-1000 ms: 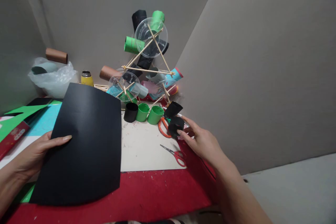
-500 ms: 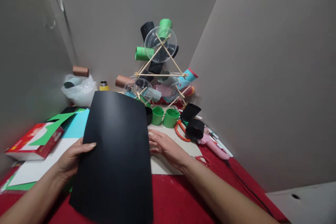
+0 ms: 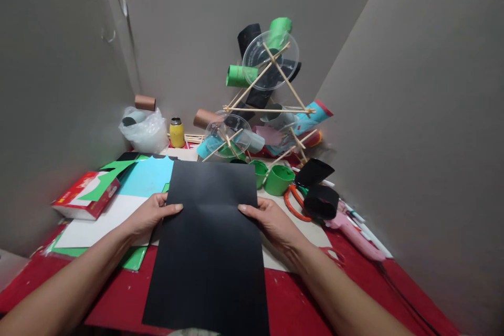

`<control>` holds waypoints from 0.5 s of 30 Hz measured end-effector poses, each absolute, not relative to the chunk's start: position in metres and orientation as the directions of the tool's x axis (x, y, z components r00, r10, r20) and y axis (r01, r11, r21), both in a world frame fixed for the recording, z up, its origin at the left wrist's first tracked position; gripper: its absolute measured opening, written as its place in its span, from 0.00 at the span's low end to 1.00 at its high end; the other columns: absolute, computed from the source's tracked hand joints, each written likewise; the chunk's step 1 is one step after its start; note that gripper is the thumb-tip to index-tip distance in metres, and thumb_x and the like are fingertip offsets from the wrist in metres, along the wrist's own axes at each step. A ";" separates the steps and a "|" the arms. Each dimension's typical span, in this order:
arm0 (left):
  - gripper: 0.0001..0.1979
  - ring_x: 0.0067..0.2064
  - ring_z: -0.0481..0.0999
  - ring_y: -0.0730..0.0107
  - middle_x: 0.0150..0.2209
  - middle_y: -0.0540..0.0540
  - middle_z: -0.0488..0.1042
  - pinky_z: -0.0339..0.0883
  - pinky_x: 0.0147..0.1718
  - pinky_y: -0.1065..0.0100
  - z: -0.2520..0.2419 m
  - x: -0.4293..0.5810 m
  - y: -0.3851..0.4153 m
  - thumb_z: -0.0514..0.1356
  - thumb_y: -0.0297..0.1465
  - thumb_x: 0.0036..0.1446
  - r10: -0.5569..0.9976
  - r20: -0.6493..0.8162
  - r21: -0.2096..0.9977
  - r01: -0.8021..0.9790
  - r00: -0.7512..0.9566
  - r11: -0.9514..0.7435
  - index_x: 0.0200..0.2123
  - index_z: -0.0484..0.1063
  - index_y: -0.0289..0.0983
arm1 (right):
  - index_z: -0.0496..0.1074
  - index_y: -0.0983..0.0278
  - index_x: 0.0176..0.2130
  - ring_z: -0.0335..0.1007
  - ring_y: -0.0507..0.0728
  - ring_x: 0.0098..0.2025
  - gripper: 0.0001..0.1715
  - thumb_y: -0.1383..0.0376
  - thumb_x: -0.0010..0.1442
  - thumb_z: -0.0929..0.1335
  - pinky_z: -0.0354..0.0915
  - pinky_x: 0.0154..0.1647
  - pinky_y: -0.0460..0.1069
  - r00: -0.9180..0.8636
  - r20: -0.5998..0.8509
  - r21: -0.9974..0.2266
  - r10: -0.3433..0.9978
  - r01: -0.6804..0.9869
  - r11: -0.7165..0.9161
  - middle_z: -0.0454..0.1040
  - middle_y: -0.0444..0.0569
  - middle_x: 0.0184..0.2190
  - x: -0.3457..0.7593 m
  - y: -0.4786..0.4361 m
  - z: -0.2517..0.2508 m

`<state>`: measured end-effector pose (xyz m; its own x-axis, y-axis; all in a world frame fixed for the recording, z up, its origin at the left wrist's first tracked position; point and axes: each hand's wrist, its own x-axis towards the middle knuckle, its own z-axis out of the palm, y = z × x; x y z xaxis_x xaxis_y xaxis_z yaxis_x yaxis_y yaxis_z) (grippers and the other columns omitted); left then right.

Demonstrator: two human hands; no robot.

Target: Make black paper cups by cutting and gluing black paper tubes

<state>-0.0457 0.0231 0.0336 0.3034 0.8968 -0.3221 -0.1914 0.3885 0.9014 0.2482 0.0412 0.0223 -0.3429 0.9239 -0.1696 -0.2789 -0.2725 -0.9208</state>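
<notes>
A sheet of black paper (image 3: 208, 257) is held up in front of me between both hands. My left hand (image 3: 151, 215) pinches its left edge, thumb on the near face and fingers behind. On the opposite edge, my right hand (image 3: 273, 223) grips the sheet the same way. Beyond the paper stands a wooden-stick frame (image 3: 268, 110) bearing a clear plastic disc (image 3: 254, 73), with green and black paper tubes around it. Green paper cups (image 3: 279, 181) stand behind the sheet's upper right corner, one partly hidden.
A red tissue box (image 3: 88, 197) and blue paper (image 3: 145, 178) lie at left. Behind them are a plastic bag (image 3: 147, 134) and a yellow bottle (image 3: 177, 134). Orange-handled scissors (image 3: 295, 205), a black paper ring (image 3: 321, 202) and a pink glue gun (image 3: 358, 236) with a cord lie at right.
My right hand, beside the sheet before, now grips its right edge. The black paper has straightened and flattened out from its bent, tilted pose. The view has shifted left.
</notes>
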 end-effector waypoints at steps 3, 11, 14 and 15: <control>0.16 0.32 0.83 0.63 0.35 0.39 0.84 0.76 0.33 0.68 0.033 -0.048 0.028 0.74 0.35 0.48 0.910 -0.290 0.933 -0.124 0.298 0.338 0.38 0.80 0.32 | 0.82 0.66 0.34 0.76 0.54 0.30 0.21 0.57 0.43 0.82 0.69 0.35 0.47 -0.360 -0.185 -0.920 0.915 -0.265 -0.290 0.82 0.50 0.31 0.251 0.043 0.017; 0.17 0.32 0.82 0.65 0.34 0.41 0.84 0.75 0.35 0.68 0.035 -0.041 0.044 0.75 0.34 0.43 0.917 -0.293 0.937 -0.108 0.272 0.332 0.37 0.80 0.32 | 0.83 0.66 0.35 0.75 0.54 0.30 0.20 0.59 0.42 0.82 0.68 0.35 0.48 -0.368 -0.199 -0.918 0.908 -0.254 -0.304 0.82 0.50 0.33 0.259 0.048 0.010; 0.17 0.31 0.82 0.65 0.33 0.42 0.83 0.75 0.34 0.68 0.029 -0.039 0.046 0.76 0.33 0.42 0.914 -0.310 0.930 -0.114 0.263 0.348 0.36 0.80 0.33 | 0.83 0.66 0.36 0.75 0.55 0.32 0.20 0.60 0.43 0.82 0.68 0.38 0.49 -0.380 -0.205 -0.916 0.902 -0.250 -0.313 0.82 0.51 0.35 0.260 0.048 0.009; 0.17 0.31 0.81 0.65 0.33 0.42 0.83 0.75 0.34 0.67 0.027 -0.039 0.047 0.76 0.34 0.42 0.911 -0.316 0.928 -0.115 0.263 0.355 0.36 0.80 0.33 | 0.83 0.66 0.37 0.76 0.55 0.32 0.21 0.60 0.43 0.82 0.68 0.38 0.50 -0.384 -0.207 -0.916 0.900 -0.246 -0.316 0.82 0.51 0.35 0.261 0.049 0.009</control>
<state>-0.0385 0.0466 0.0274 0.2631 0.9114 -0.3165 -0.1154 0.3554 0.9276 0.2607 0.0487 0.0085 -0.3838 0.8998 -0.2075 -0.2463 -0.3163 -0.9161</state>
